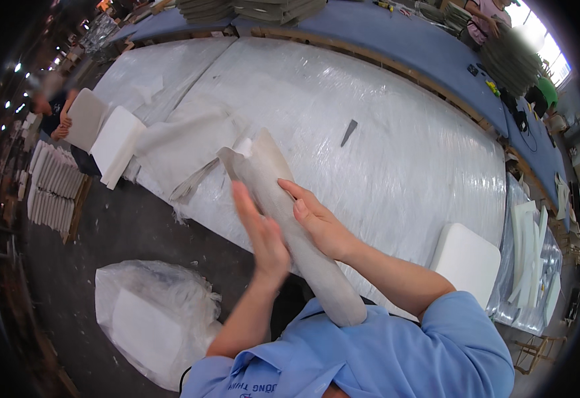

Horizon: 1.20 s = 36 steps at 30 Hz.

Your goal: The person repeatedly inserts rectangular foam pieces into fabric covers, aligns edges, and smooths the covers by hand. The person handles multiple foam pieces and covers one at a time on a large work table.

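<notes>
A long beige fabric-covered cushion (326, 282) stands on edge, its near end against my blue shirt. White padding (244, 146) shows at its far end, where the cloth flaps stand apart. My left hand (261, 235) is beside the cushion's left face, fingers stretched out and slightly blurred; whether it touches the cloth is unclear. Along the right side, my right hand (320, 222) grips the cushion, thumb on the near edge and fingertips on its face. Loose beige cloth (187, 142) lies on the table just beyond the far end.
The table (396, 159) is wrapped in clear plastic; a dark slim tool (349, 132) lies on it. A white foam pad (465, 260) sits at right, another (117, 142) at left near a co-worker. A plastic bag (157, 312) and stacked cushions (55, 186) stand at left.
</notes>
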Motion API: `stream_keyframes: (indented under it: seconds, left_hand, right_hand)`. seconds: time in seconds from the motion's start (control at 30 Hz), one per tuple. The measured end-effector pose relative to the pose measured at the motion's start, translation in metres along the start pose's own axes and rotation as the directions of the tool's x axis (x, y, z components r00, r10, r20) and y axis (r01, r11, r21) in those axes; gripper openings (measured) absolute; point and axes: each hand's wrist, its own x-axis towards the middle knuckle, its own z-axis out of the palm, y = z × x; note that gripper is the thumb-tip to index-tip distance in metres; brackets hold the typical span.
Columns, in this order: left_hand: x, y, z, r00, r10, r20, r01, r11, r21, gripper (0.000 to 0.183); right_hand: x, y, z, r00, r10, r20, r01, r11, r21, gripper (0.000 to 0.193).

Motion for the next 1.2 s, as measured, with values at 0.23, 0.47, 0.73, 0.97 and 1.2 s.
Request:
stream_keyframes:
  seconds: [0.23, 0.47, 0.73, 0.97, 1.2]
  left_hand:
    - [-0.031, 0.054, 0.010, 0.994, -0.095, 0.054, 0.094, 0.995, 0.016, 0.081]
    - [-0.043, 0.065, 0.001, 0.990, -0.136, 0.042, 0.137, 0.989, -0.045, 0.077]
    - [-0.100, 0.076, -0.006, 0.995, 0.020, 0.098, -0.029, 0.995, 0.095, 0.072]
    - [-0.107, 0.079, -0.012, 0.997, 0.004, 0.075, -0.006, 1.000, 0.027, 0.072]
    - [-0.143, 0.070, -0.020, 0.976, 0.193, 0.101, -0.196, 0.980, 0.025, 0.072]
  right_hand:
    - [0.002, 0.021, 0.018, 0.976, -0.214, -0.041, 0.215, 0.976, 0.028, 0.063]
    - [-0.017, 0.018, 0.018, 0.993, -0.117, 0.011, 0.116, 0.990, 0.084, 0.066]
    - [-0.086, 0.018, 0.034, 0.982, -0.189, 0.029, 0.189, 0.982, -0.016, 0.066]
    - [-0.089, 0.028, 0.031, 0.968, -0.240, 0.070, 0.244, 0.968, -0.055, 0.066]
    - [-0.127, 0.014, 0.044, 0.986, -0.155, 0.062, 0.154, 0.988, 0.024, 0.072]
